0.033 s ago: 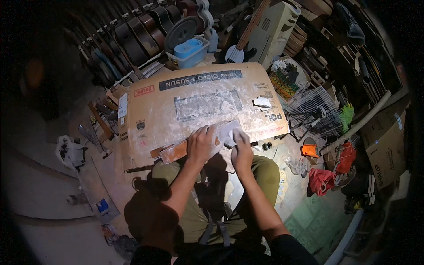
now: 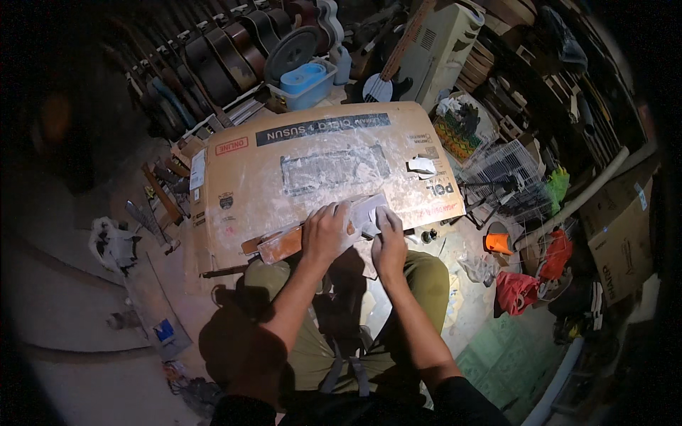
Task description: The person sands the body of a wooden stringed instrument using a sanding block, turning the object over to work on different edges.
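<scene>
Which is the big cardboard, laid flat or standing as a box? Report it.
Flat: the cardboard lies spread out, its broad printed face showing, no walls standing.

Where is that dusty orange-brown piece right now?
In the head view, the dusty orange-brown piece is left of centre, at the near edge of the cardboard, showing just to the left of the person's left hand.

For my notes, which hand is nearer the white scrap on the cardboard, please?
Right. The right hand is below and left of the white scrap; the left hand is farther left.
</scene>
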Motion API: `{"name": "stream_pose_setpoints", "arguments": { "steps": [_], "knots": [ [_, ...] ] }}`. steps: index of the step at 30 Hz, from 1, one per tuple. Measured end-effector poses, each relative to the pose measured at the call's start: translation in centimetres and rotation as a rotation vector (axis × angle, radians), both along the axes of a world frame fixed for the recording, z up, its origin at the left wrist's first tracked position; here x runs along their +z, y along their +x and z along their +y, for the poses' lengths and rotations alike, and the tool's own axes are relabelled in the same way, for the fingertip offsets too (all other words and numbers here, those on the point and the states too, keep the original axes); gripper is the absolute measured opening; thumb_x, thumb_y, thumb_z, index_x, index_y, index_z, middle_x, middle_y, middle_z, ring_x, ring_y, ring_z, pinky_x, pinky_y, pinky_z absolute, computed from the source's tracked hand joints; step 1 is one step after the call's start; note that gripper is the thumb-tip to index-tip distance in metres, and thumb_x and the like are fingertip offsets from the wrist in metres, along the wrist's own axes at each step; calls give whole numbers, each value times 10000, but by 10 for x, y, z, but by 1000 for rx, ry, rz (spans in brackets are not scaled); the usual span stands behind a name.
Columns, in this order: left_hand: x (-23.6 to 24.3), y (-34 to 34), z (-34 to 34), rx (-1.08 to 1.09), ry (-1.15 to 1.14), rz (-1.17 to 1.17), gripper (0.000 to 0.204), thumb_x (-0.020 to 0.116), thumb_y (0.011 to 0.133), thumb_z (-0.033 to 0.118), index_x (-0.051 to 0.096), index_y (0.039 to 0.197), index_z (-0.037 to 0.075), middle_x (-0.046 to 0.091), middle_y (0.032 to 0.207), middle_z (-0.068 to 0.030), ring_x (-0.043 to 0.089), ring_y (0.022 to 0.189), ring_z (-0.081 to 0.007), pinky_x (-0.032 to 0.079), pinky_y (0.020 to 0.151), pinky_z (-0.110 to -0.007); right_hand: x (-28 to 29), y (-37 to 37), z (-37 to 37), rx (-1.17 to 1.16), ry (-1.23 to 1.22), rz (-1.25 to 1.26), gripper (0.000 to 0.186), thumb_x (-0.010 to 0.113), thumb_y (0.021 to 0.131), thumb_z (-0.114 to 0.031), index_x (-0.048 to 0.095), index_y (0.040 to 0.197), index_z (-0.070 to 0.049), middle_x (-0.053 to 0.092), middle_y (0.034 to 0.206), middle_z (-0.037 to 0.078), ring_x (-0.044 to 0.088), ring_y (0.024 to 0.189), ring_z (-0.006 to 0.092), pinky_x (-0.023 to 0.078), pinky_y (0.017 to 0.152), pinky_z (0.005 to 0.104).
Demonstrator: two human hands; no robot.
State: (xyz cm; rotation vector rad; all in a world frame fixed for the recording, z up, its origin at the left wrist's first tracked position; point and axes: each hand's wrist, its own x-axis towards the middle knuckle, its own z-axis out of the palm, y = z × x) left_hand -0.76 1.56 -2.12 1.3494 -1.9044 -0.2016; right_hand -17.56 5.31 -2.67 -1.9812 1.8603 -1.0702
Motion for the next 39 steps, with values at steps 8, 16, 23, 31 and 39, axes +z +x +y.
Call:
{"name": "stream_pose_setpoints", "arguments": {
  "steps": [8,16,23,31,39],
  "knots": [
    [-10,0,-2,28,-42,3,444,765,664,170,614,1050,10,650,896,-182,659,833,-384,538,724,-478,-4,14,8,43,-17,-54,653,552,749,123,555,1380,-46,543,1356,208,545,1251,385,465,1035,398],
    [-8,2,-3,40,30,-17,438,773,680,180,615,1059,28,653,910,-173,659,841,-382,540,736,-474,-1,19,12,70,-19,-49,624,535,772,122,564,1371,-51,549,1350,200,547,1244,389,470,1025,403],
    [-5,2,0,12,2,1,377,732,731,144,622,1073,32,659,899,-177,668,828,-374,539,720,-471,0,23,15,114,-69,-80,628,556,753,123,574,1359,-43,568,1328,194,577,1207,382,486,1001,404],
    [-11,1,-4,6,9,11,461,808,651,221,612,1018,23,655,902,-172,661,817,-388,534,712,-487,1,16,10,37,-15,-55,609,536,784,109,577,1366,-64,569,1330,203,569,1223,388,484,1006,406],
    [-19,2,-6,28,-33,-25,473,826,668,262,613,1023,33,656,903,-161,666,829,-372,538,709,-474,-7,1,-3,-42,45,-89,602,552,781,106,582,1358,-62,564,1347,186,578,1218,377,498,987,398]
  ]
}}
